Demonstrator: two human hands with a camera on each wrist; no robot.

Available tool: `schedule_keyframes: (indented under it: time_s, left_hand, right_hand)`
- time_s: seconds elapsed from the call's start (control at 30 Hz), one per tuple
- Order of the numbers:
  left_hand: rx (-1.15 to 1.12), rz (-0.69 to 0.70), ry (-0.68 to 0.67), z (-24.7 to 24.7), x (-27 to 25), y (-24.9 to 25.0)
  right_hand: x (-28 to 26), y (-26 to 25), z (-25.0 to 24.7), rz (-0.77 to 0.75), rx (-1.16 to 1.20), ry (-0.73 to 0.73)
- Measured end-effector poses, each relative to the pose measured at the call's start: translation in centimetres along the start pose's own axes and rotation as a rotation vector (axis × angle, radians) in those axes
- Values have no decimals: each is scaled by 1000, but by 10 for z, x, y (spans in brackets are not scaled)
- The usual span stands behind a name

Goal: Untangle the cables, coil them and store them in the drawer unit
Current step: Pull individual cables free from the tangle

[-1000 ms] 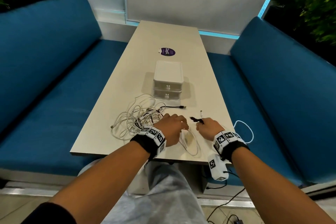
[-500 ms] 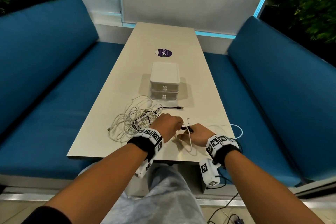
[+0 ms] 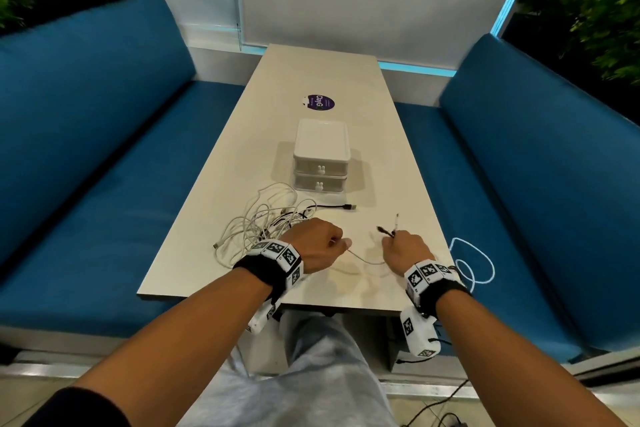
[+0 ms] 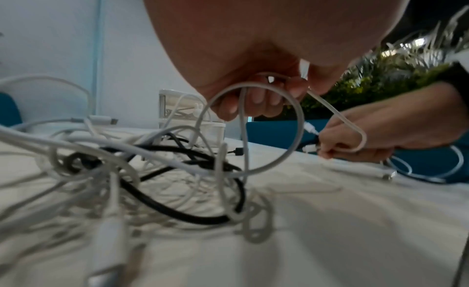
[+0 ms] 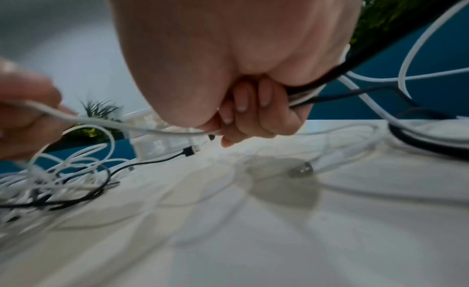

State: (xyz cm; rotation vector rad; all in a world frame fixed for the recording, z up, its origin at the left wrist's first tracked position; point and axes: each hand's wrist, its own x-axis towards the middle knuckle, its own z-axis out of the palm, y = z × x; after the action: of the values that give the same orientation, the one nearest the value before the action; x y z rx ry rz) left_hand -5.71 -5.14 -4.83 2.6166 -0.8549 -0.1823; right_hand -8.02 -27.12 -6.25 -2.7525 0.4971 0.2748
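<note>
A tangle of white and black cables (image 3: 263,222) lies on the table just left of my hands. My left hand (image 3: 320,246) is curled round a white cable (image 4: 253,131), which loops below my fingers and runs across to the other hand. My right hand (image 3: 403,250) grips that white cable (image 5: 152,131) along with a black cable (image 5: 330,81); their plug ends (image 3: 389,229) stick out past the fingers. More white cable (image 3: 472,260) hangs in loops off the table's right edge. The white two-drawer unit (image 3: 321,156) stands behind, both drawers closed.
A black USB plug (image 3: 348,207) lies in front of the drawer unit. A purple round sticker (image 3: 321,103) is farther back on the table (image 3: 398,166). Blue benches (image 3: 104,166) flank both sides, with plants in the far corners.
My hands, close together half a second ago, have moved apart, stretching the white cable between them. The right hand shifted right, and the loops hang lower off the edge.
</note>
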Motion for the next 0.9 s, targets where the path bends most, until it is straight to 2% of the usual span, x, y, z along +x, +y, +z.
schedule_keyframes:
  time_s: [0.13, 0.3, 0.4, 0.47, 0.6, 0.67, 0.8, 0.9]
  left_hand:
    - [202, 74, -77, 5, 0, -4]
    - [360, 123, -124, 11, 6, 6]
    - [409, 132, -129, 15, 8, 9]
    - [426, 145, -132, 17, 8, 11]
    - [430, 159, -107, 18, 7, 10]
    - [427, 147, -98, 18, 8, 8]
    - [387, 138, -90, 10, 10, 1]
    - [236, 71, -107, -1, 6, -11]
  right_hand:
    - [9, 4, -9, 29, 203, 23]
    - [9, -11, -16, -115, 445, 3]
    - [4, -22, -13, -203, 548, -77]
    - [-2, -27, -10, -248, 705, -161]
    - [-7, -33, -8, -263, 878, -263]
    - [-6, -35, -9, -293, 707, -251]
    - [-4, -29, -7, -417, 117, -186]
    - [-1, -16, -10, -369, -77, -95]
